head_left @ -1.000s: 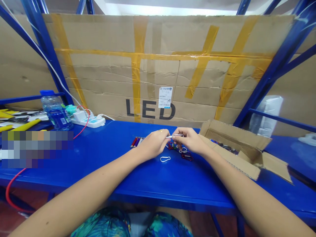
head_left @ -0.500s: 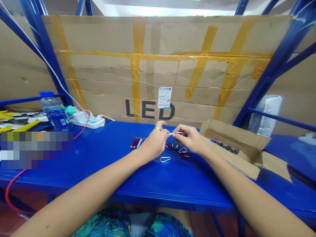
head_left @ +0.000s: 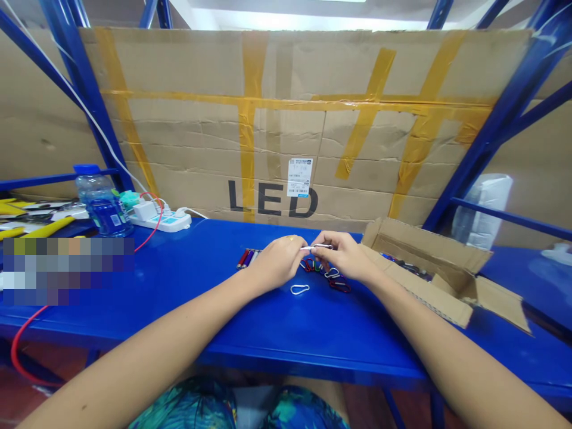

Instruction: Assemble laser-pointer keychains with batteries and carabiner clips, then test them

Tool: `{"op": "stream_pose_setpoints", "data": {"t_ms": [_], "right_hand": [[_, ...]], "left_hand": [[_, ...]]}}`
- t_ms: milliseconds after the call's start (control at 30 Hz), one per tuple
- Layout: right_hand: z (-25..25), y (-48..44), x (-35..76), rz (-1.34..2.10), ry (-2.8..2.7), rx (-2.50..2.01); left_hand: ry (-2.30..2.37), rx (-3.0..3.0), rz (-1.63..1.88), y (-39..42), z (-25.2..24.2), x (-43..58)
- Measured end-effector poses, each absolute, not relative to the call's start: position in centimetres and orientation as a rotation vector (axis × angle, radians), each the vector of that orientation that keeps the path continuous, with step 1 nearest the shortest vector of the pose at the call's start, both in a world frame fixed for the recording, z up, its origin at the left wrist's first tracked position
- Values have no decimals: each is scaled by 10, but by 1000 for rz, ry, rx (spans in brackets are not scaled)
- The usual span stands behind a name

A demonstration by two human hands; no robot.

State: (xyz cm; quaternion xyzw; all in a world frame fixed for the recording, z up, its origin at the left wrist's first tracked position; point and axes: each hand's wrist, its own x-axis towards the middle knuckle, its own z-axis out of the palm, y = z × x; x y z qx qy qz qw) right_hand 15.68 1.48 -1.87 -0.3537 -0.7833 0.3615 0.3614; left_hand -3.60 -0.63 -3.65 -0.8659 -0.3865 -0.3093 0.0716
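Blue steel shelving frames a blue bench [head_left: 187, 310], backed by a taped sheet of cardboard [head_left: 277, 119] printed with "LED". Half a second ago the left hand [head_left: 277, 262] had its fingers raised and spread above the work. They have since curled back down, and both hands sit a little lower, much as they did a second ago.

The left hand is pinched narrowly on one end of a small silver piece [head_left: 314, 246], and the right hand [head_left: 345, 257] is pinched on the other end. The piece is held just above the bench between the two sets of fingertips. The fingers cover most of it, so it cannot be told whether it is one part or two joined parts. A gold ring [head_left: 291, 239] shows on the left hand.

Nothing else on the bench has shifted. A white clip [head_left: 299, 289] lies just in front of the hands and red clips [head_left: 340, 284] lie under the right wrist. More coloured clips [head_left: 311, 266] are half hidden between the hands. A row of small pens [head_left: 247, 257] or torches, too small to tell apart, lies just beyond the left hand.

An open cardboard box [head_left: 429, 268] stands to the right, its contents hard to make out. A water bottle [head_left: 102, 205] and a power strip [head_left: 164, 221] stand far left, beside a blurred patch.
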Motion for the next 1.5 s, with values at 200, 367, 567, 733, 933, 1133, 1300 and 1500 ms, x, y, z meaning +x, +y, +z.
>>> {"op": "stream_pose_setpoints", "data": {"t_ms": [200, 367, 567, 733, 933, 1133, 1300, 1500], "right_hand": [[-19, 16, 156, 1085, -1936, -893], [-21, 16, 155, 1256, -1825, -838], [-18, 20, 156, 1209, -1772, -871], [-19, 25, 158, 1165, -1701, -854], [-18, 25, 159, 1183, -1730, -784], [-18, 17, 154, 1321, -1933, -774], [-18, 10, 148, 1575, -1738, -686], [-14, 7, 148, 1392, -1720, -837]], "left_hand": [[-1020, -2523, -915, -6, -39, -35], [-975, -2513, -929, -4, -38, -35], [-1282, -2640, -1408, -4, -28, -29], [-1592, -2688, -2104, 3, -21, -33], [-1629, -2608, -2407, 10, -18, -40], [-1457, -2743, -2251, 5, -25, -35], [-1448, -2780, -2375, 4, -27, -32], [-1231, -2753, -3227, 7, -16, -42]]}}
